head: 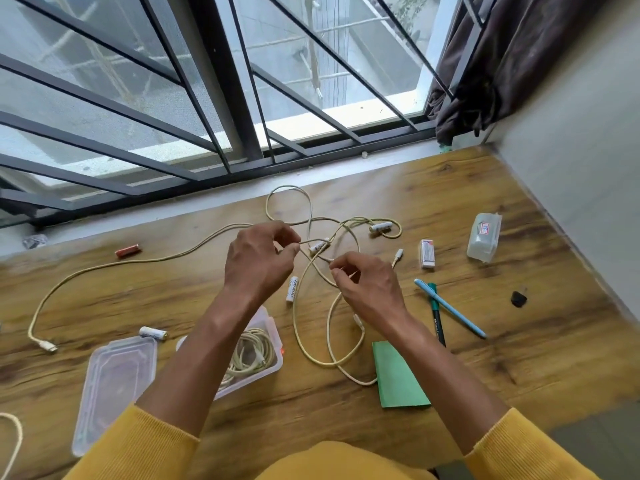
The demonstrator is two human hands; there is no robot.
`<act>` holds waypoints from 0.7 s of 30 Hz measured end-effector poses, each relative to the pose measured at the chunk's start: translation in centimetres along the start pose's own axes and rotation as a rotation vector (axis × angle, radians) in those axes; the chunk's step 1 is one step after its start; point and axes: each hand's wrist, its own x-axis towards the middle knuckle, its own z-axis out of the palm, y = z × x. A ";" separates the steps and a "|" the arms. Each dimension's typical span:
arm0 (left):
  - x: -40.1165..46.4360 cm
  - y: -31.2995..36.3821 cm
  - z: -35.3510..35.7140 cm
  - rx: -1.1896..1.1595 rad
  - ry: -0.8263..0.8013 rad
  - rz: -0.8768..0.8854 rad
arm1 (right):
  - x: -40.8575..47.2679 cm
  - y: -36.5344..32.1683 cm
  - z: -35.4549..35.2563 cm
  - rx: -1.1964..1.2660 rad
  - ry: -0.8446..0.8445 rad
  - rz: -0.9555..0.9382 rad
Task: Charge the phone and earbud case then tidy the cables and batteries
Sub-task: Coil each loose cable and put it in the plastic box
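A long cream braided cable (313, 336) lies tangled in loops on the wooden table (450, 202), one plug end (46, 346) at the far left. My left hand (258, 261) pinches a strand of it above the table. My right hand (367, 285) pinches another strand just to the right. White batteries lie among the loops (319, 245), (381, 226), beside my left wrist (292, 288) and near the box (153, 333). A red battery (128, 251) lies at the back left. A clear plastic box (273, 355) under my left forearm holds a coiled white cable (247, 355).
The box's clear lid (110, 382) lies to its left. A green paper (398, 375), two pens (450, 313), a white eraser (427, 253), a small clear case (484, 237) and a black cap (518, 298) are on the right. Window bars run along the back, wall at right.
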 end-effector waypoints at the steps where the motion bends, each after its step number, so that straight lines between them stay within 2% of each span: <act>1: -0.3 0.3 -0.2 -0.031 0.002 -0.008 | 0.0 -0.5 0.0 0.051 -0.010 0.004; 9: -2.5 1.6 -0.2 -0.302 0.005 -0.101 | 0.1 -3.8 -1.5 0.554 -0.216 0.224; 13: -3.3 2.2 -0.1 -0.417 -0.029 -0.100 | 0.7 -5.4 -2.9 0.709 -0.255 0.398; 16: -3.9 2.7 0.2 -0.478 -0.068 -0.061 | 1.1 -5.8 -3.5 0.716 -0.279 0.524; 21: -5.0 2.5 0.6 -0.520 -0.149 -0.032 | 1.2 -5.7 -3.8 0.681 -0.268 0.558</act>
